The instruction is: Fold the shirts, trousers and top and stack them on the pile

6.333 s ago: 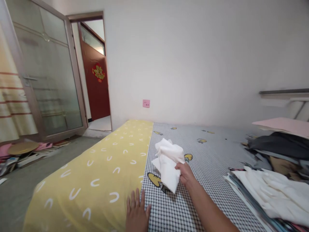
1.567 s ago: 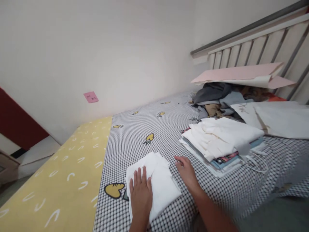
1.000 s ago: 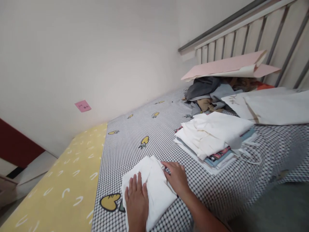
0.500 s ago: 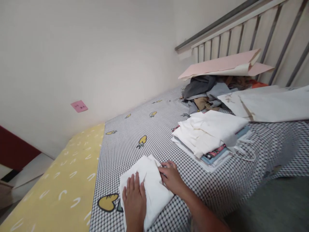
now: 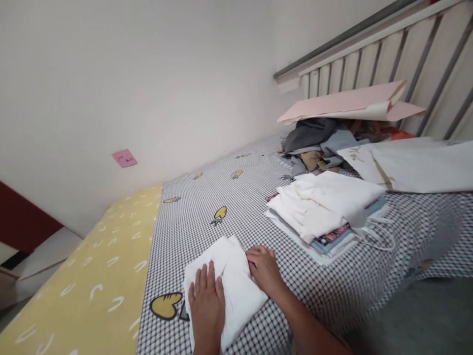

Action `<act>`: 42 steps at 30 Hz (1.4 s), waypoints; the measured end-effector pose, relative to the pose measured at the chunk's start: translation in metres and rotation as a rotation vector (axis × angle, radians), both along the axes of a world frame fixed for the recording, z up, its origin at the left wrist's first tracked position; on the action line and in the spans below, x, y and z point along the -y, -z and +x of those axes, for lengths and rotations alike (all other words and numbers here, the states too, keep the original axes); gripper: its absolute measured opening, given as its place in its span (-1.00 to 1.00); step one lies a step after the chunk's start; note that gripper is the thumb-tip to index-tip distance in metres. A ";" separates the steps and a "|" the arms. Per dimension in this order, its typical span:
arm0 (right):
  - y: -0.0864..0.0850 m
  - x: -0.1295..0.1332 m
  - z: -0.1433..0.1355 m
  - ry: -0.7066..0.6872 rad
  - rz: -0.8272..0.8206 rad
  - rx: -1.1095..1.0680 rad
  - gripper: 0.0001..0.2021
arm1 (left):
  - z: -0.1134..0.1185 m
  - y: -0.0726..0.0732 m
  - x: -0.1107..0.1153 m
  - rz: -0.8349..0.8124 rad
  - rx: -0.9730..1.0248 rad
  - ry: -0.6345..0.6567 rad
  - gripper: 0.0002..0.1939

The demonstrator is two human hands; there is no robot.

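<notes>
A folded white cloth lies on the checked bedsheet in front of me. My left hand rests flat on its left half, fingers stretched out and slightly apart. At the cloth's right edge is my right hand, its fingers bent together over the border and pinching it. To the right is a stack of folded fabric, with a white folded piece on top and blue and patterned layers below. White straps stick out of the stack's right side.
Behind the stack lies a heap of grey and brown clothes under a pink folded sheet. A flat white bag-like piece lies to the right. Yellow fabric borders the checked sheet on the left. Bed rails stand behind.
My right hand's fingers have drawn closer together at the cloth's edge. My left hand stays flat on the cloth. The view has shifted slightly.
</notes>
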State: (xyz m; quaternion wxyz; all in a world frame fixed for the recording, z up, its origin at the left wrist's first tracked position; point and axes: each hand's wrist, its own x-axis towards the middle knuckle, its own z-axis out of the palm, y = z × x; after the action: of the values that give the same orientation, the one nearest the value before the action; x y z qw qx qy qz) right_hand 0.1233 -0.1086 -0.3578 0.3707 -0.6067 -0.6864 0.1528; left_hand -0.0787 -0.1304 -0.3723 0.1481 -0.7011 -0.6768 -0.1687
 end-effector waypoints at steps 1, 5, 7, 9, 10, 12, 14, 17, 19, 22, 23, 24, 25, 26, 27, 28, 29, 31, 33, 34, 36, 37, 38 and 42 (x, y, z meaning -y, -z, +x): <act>0.001 0.000 0.000 0.023 0.005 -0.003 -0.68 | 0.000 0.000 0.000 0.004 0.004 0.002 -0.46; 0.000 -0.004 -0.003 0.171 -0.026 0.023 -0.53 | 0.000 0.002 0.000 0.016 0.021 0.007 -0.47; -0.002 -0.006 -0.004 0.162 -0.063 0.061 -0.68 | -0.001 0.003 0.000 0.015 0.019 0.006 -0.47; -0.003 -0.007 -0.005 0.141 -0.070 0.063 -0.78 | 0.000 0.004 -0.001 0.012 0.014 0.006 -0.47; -0.004 -0.007 -0.004 0.138 -0.061 0.044 -0.78 | 0.000 0.003 -0.001 0.011 0.012 0.004 -0.47; -0.003 -0.007 -0.003 0.128 -0.028 -0.009 -0.76 | 0.001 0.002 0.000 0.015 0.011 0.001 -0.47; -0.002 -0.007 -0.003 0.098 0.004 -0.027 -0.71 | 0.001 0.001 0.000 0.017 0.012 0.002 -0.48; -0.001 -0.007 -0.003 0.059 0.008 0.039 -0.67 | 0.002 -0.001 0.000 0.010 0.011 0.002 -0.47; 0.000 -0.007 -0.004 0.029 -0.006 0.098 -0.68 | 0.002 -0.001 0.001 0.009 0.006 0.003 -0.47; 0.002 -0.009 -0.004 -0.053 -0.029 0.165 -0.70 | 0.001 0.000 0.001 0.028 -0.004 0.003 -0.47; 0.003 -0.010 -0.003 -0.090 -0.036 0.180 -0.70 | 0.001 0.000 0.001 0.031 -0.010 0.003 -0.48; 0.004 -0.010 -0.002 -0.129 -0.042 0.187 -0.68 | 0.001 0.000 0.002 0.030 -0.018 0.003 -0.48; 0.005 -0.011 -0.001 -0.165 -0.046 0.186 -0.66 | 0.001 0.000 0.002 0.024 -0.027 0.004 -0.49; 0.006 -0.011 0.001 -0.200 -0.047 0.168 -0.65 | 0.001 0.000 0.001 0.017 -0.035 0.005 -0.49; 0.007 -0.011 0.003 -0.231 -0.041 0.126 -0.65 | 0.001 -0.001 0.001 0.012 -0.042 0.005 -0.49; 0.009 -0.011 0.006 -0.255 -0.031 0.053 -0.67 | 0.001 -0.001 0.001 0.009 -0.047 0.005 -0.49; 0.010 -0.011 0.008 -0.269 -0.019 -0.062 -0.69 | 0.001 0.000 0.001 0.010 -0.050 0.005 -0.49; 0.014 -0.013 0.014 -0.247 -0.001 -0.416 -0.75 | 0.001 0.001 0.000 0.017 -0.050 0.008 -0.50; 0.017 -0.015 0.020 -0.163 -0.001 -0.753 -0.74 | 0.000 0.003 -0.001 0.029 -0.049 0.012 -0.50; 0.019 -0.017 0.022 -0.110 -0.013 -0.881 -0.68 | 0.000 0.005 -0.001 0.034 -0.048 0.013 -0.50; 0.019 -0.021 0.025 -0.017 -0.047 -1.025 -0.51 | -0.001 0.007 -0.002 0.043 -0.045 0.016 -0.49; 0.019 -0.023 0.026 0.012 -0.069 -1.043 -0.45 | -0.001 0.007 -0.002 0.046 -0.043 0.018 -0.49; 0.017 -0.025 0.027 0.033 -0.094 -1.041 -0.41 | -0.001 0.008 -0.002 0.049 -0.040 0.021 -0.49; 0.001 -0.027 0.018 0.050 -0.146 -0.869 -0.36 | 0.001 0.005 0.000 0.062 -0.033 0.021 -0.50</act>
State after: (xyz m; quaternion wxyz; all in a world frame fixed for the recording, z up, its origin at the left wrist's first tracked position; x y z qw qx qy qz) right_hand 0.1415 -0.0813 -0.3586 0.5845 -0.5271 -0.4395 0.4329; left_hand -0.0774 -0.1301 -0.3774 0.1793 -0.7059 -0.6613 -0.1794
